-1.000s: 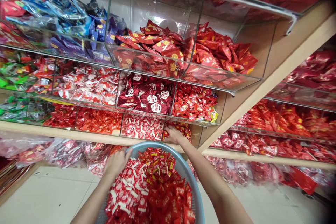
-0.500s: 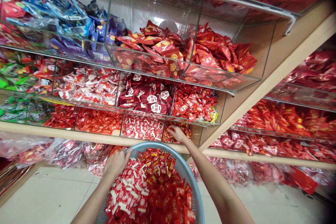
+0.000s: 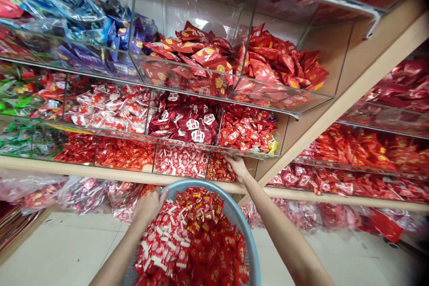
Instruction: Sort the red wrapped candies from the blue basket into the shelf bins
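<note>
A round blue-grey plastic basket (image 3: 250, 237) holds wrapped candies: red-and-white ones (image 3: 164, 237) on the left, red ones (image 3: 217, 257) at the lower right and red-and-yellow ones (image 3: 201, 203) at the top. My left hand (image 3: 149, 205) grips the basket's rim at its upper left, thumb over the edge. At the right end of the lowest shelf row, my right hand (image 3: 237, 167) reaches into a bin of small red-and-yellow candies (image 3: 217, 167). Its fingers are apart and bent toward the candies, with nothing visible in them.
Clear-walled bins hold dark red packets (image 3: 197, 118), small red candies (image 3: 248, 129) and larger red packets (image 3: 281, 65) above. A wooden upright (image 3: 321, 123) divides the shelves. Bagged candies (image 3: 85, 192) lie below the bottom board, over the tiled floor (image 3: 63, 246).
My right hand has moved slightly to the right within the bin, uncovering more of the red-and-yellow candies. My left hand stays on the basket's rim. The view has shifted slightly.
</note>
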Motion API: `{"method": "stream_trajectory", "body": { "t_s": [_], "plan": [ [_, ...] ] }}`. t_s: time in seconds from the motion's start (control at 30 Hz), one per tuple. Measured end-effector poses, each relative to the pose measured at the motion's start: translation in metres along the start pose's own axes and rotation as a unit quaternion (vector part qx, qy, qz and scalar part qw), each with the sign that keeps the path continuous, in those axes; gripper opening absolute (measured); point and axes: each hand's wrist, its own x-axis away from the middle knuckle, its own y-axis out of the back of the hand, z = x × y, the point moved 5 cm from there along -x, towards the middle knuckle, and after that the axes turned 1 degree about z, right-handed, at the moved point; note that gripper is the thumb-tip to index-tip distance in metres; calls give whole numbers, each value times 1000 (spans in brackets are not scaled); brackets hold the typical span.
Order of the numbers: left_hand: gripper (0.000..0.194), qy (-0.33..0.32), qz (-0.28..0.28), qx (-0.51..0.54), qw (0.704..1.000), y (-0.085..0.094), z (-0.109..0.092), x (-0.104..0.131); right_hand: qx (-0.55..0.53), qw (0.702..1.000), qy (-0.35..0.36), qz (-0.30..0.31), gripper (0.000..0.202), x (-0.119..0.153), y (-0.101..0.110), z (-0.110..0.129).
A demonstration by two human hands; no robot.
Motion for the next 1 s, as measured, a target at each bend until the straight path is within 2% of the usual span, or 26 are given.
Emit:
{"method": "stream_trajectory", "body": {
  "t_s": [0.1,0.23,0.33,0.43,0.53,0.63,0.77,0.87,0.93,1.0],
  "plan": [
    [66,-4,2,2,1000,-1,0,-1,-33,992,-36,113,44,33,-10,0],
    [66,2,4,-1,1000,0,1,-1,25,956,-96,276,42,83,-32,-22],
    [66,0,3,-1,1000,0,0,0,83,933,-125,327,43,109,-47,-45],
    [66,-2,3,-4,1000,0,0,0,160,914,-96,360,34,122,-60,-61],
    [66,1,3,-5,1000,0,0,0,215,905,-55,362,18,126,-69,-66],
    [67,-1,2,-1,1000,1,0,1,221,910,-48,348,12,125,-71,-62],
    [66,-2,-1,-4,1000,2,0,1,151,947,-35,280,12,119,-62,-43],
    [66,-4,-1,-9,1000,2,-1,1,88,965,-93,229,19,116,-50,-32],
    [66,-6,1,-9,1000,2,-2,0,48,961,-152,227,23,119,-46,-31],
    [67,-4,4,-8,1000,2,-2,0,16,955,-176,239,24,122,-47,-30]
  ]
}}
